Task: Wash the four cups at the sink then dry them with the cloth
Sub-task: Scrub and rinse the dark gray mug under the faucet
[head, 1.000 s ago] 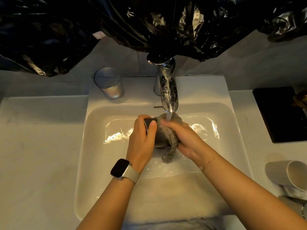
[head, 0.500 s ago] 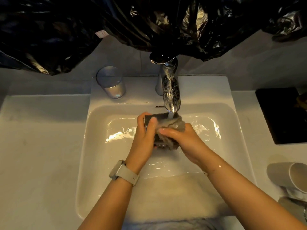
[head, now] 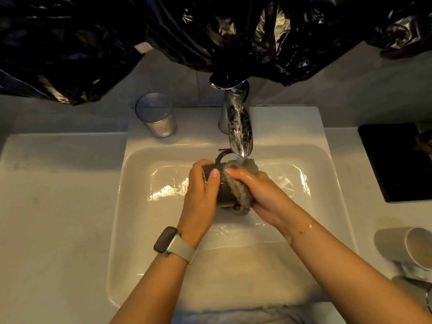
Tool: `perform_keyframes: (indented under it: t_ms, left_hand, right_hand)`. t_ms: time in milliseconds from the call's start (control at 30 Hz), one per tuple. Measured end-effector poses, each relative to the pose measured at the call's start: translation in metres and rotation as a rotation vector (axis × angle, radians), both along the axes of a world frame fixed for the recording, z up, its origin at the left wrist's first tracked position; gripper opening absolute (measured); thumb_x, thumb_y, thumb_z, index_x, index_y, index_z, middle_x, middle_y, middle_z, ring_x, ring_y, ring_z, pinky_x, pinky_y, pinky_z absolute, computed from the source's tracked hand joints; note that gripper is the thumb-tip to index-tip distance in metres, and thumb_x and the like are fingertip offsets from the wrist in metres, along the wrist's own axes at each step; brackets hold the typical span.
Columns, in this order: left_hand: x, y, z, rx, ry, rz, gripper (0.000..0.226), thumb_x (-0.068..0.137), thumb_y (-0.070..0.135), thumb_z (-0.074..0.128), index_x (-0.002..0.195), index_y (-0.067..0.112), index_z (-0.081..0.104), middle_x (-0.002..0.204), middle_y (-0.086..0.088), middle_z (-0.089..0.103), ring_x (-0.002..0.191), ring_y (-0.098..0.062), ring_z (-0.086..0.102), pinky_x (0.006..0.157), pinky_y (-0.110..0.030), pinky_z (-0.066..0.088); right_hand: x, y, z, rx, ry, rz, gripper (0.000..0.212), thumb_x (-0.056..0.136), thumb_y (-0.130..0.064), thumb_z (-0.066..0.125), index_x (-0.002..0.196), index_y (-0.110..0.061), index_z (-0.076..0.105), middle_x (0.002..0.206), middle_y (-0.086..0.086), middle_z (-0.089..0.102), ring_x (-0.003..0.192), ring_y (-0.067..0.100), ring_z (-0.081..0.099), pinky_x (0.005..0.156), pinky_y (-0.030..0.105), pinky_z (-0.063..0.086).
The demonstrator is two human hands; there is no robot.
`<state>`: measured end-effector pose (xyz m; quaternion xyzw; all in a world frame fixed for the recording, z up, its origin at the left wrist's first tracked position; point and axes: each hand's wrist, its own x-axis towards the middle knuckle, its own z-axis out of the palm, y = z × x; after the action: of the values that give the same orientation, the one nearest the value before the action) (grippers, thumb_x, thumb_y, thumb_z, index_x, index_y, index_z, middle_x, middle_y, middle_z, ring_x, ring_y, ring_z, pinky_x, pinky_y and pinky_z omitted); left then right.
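Note:
A dark cup (head: 225, 192) with a handle pointing up lies sideways over the white sink (head: 121, 206), under the running tap (head: 238, 127). My left hand (head: 201, 195) grips the cup's left end, thumb on top. A wet grey cloth (head: 243, 197) is wrapped round the cup's right part, and my right hand (head: 261, 195) holds it against the cup. A clear glass (head: 156, 118) stands upright on the sink's back left ledge. A light cup (head: 418, 249) lies on its side at the right edge of the counter.
Black plastic sheeting (head: 210, 31) hangs over the wall behind the tap. A black tray (head: 395, 162) lies on the counter to the right. More items, partly cut off, sit below the light cup (head: 416, 279). White counter (head: 53, 206) extends on the left.
The cup has turned in my hands, so its handle now shows on top. The cloth has shifted round the cup's right side under the water.

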<state>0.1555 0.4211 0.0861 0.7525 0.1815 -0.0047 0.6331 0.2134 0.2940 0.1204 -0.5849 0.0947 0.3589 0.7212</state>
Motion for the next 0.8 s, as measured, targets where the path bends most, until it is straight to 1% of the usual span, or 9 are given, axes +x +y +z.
perform_keyframes:
  t_ms: [100, 200, 267, 333, 467, 533, 600, 700, 800]
  left_hand:
    - [-0.007, -0.001, -0.004, 0.163, -0.101, -0.016, 0.032, 0.09, 0.057, 0.034, 0.114, 0.038, 0.044, 0.116, 0.0, 0.051, 0.104, 0.002, 0.051, 0.086, -0.007, 0.04]
    - [-0.004, 0.002, -0.005, 0.117, -0.102, 0.001, 0.037, 0.093, 0.057, 0.03, 0.112, 0.03, 0.048, 0.111, -0.001, 0.054, 0.102, -0.007, 0.054, 0.09, -0.02, 0.046]
    - [0.001, 0.004, -0.004, 0.038, -0.056, 0.014, 0.035, 0.093, 0.058, 0.031, 0.107, 0.032, 0.05, 0.104, 0.001, 0.057, 0.099, -0.017, 0.057, 0.091, -0.037, 0.05]
    - [0.008, 0.005, 0.003, -0.118, 0.076, 0.052, 0.039, 0.091, 0.058, 0.034, 0.106, 0.028, 0.054, 0.099, 0.002, 0.062, 0.094, -0.017, 0.06, 0.092, -0.046, 0.052]
    - [0.021, 0.003, 0.011, -0.365, 0.426, 0.132, 0.048, 0.098, 0.052, 0.036, 0.123, 0.016, 0.057, 0.113, -0.011, 0.068, 0.102, -0.024, 0.066, 0.082, -0.039, 0.057]
    - [0.022, 0.0, 0.011, -0.328, 0.401, 0.154, 0.045, 0.094, 0.054, 0.037, 0.115, 0.019, 0.058, 0.107, -0.011, 0.068, 0.098, -0.026, 0.066, 0.079, -0.04, 0.057]
    - [0.019, -0.003, 0.007, -0.198, 0.273, 0.133, 0.034, 0.088, 0.06, 0.039, 0.096, 0.031, 0.054, 0.094, -0.004, 0.064, 0.092, -0.025, 0.064, 0.083, -0.048, 0.055]
    - [0.007, -0.012, 0.004, 0.099, 0.091, 0.105, 0.015, 0.102, 0.043, 0.039, 0.104, 0.031, 0.049, 0.101, -0.001, 0.056, 0.089, -0.01, 0.057, 0.075, -0.022, 0.045]
    - [0.004, -0.016, 0.002, 0.242, -0.013, 0.11, 0.02, 0.103, 0.037, 0.04, 0.114, 0.023, 0.049, 0.106, -0.001, 0.052, 0.091, -0.002, 0.052, 0.071, -0.006, 0.039]
  right_hand:
    - [0.003, 0.003, 0.001, 0.045, 0.11, -0.034, 0.018, 0.086, -0.017, 0.067, 0.103, -0.011, 0.068, 0.102, 0.017, 0.072, 0.098, 0.029, 0.068, 0.094, 0.042, 0.054]
    - [-0.007, 0.002, -0.001, 0.039, -0.043, -0.01, 0.018, 0.084, -0.016, 0.067, 0.101, -0.009, 0.069, 0.091, 0.008, 0.074, 0.089, 0.02, 0.071, 0.083, 0.029, 0.057]
    - [-0.013, -0.006, -0.002, -0.025, -0.222, 0.108, 0.004, 0.085, -0.009, 0.068, 0.088, -0.01, 0.068, 0.07, -0.004, 0.07, 0.069, 0.008, 0.066, 0.064, 0.019, 0.053]
    - [-0.018, -0.013, -0.006, -0.082, -0.32, 0.21, 0.015, 0.082, 0.001, 0.07, 0.08, -0.014, 0.069, 0.057, -0.01, 0.065, 0.052, 0.001, 0.057, 0.051, 0.016, 0.046]
    - [-0.021, -0.019, -0.008, -0.129, -0.41, 0.366, 0.031, 0.076, 0.01, 0.073, 0.08, -0.02, 0.067, 0.061, -0.019, 0.067, 0.054, -0.003, 0.059, 0.054, 0.012, 0.045]
    - [-0.024, -0.016, -0.009, -0.133, -0.373, 0.273, 0.028, 0.075, 0.009, 0.074, 0.08, -0.019, 0.069, 0.065, -0.015, 0.07, 0.061, 0.0, 0.061, 0.057, 0.015, 0.047]
    - [-0.025, -0.013, -0.012, -0.148, -0.303, 0.091, 0.018, 0.078, 0.001, 0.073, 0.08, -0.017, 0.073, 0.072, -0.001, 0.071, 0.07, 0.017, 0.063, 0.061, 0.027, 0.051]
    - [-0.019, -0.001, -0.013, -0.101, -0.121, -0.157, 0.008, 0.086, -0.016, 0.068, 0.086, -0.01, 0.073, 0.079, 0.01, 0.074, 0.077, 0.02, 0.071, 0.067, 0.029, 0.057]
    - [-0.008, 0.013, -0.015, -0.2, 0.03, -0.321, 0.041, 0.081, -0.044, 0.068, 0.089, -0.003, 0.07, 0.089, 0.02, 0.073, 0.088, 0.033, 0.071, 0.081, 0.042, 0.058]
